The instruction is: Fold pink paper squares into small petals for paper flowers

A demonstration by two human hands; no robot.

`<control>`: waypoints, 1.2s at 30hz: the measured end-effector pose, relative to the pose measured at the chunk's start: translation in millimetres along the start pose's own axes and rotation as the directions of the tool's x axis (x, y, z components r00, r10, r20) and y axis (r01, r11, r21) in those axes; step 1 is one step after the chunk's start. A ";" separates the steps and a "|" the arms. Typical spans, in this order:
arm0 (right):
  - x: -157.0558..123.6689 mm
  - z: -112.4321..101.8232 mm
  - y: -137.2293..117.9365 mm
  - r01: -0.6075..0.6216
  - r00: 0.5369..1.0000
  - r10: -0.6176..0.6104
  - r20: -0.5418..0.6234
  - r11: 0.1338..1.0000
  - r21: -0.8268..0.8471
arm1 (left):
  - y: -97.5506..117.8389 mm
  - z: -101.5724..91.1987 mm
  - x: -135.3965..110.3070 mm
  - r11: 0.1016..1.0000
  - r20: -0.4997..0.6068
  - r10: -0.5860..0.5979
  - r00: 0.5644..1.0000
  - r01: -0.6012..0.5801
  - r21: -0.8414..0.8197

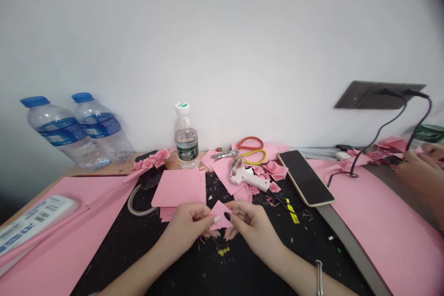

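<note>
Pink paper square (220,216) sits low at centre frame, held up between the person's two hands. Left hand (185,227) pinches its left side, fingers closed on the paper, with a pale-painted nail showing. Right hand (253,233) grips the other side with bent fingers, one nail painted dark, and a metal bangle (319,277) circles that wrist. Both hands are above a black work mat (194,268) flecked with paper scraps. Just beyond them lies a stack of pink paper sheets (176,188). Farther up, a white hot glue gun (248,176) rests on loose pink pieces, near scissors (225,153) with red and yellow loop handles. To its right lies a phone (305,178) in a pale case. Two blue-capped water bottles (76,129) stand at upper left, and a white-capped bottle (186,138) stands upright by the wall. A large pink sheet (58,245) spreads across lower left. At the right edge, another person's hand (421,166) lies among pink paper flowers (367,157), fingers curled; whether it holds anything, I cannot tell.
</note>
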State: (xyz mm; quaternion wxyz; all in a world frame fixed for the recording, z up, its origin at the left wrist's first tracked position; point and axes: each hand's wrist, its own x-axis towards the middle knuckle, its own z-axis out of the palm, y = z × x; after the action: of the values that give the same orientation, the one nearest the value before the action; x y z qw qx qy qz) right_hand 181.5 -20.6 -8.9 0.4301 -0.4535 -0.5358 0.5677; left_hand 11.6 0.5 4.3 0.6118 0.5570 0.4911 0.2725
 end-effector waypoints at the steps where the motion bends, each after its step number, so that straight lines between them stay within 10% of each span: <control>1: 0.0 0.0 0.2 -0.001 1.000 0.001 0.005 1.000 0.001 | -0.2 0.0 -0.1 1.000 0.001 0.004 1.000 -0.004 0.000; 36: 1.1 -2.4 -2.5 -0.035 0.999 0.037 0.017 0.995 -0.096 | -1.8 3.8 -3.4 0.977 0.119 0.140 0.983 -0.157 0.143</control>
State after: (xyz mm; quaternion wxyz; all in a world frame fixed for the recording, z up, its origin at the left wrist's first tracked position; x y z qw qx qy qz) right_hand 183.6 -18.8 -6.5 0.3925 -0.4779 -0.5582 0.5531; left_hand 13.4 -4.4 3.2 0.5712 0.6511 0.4334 0.2489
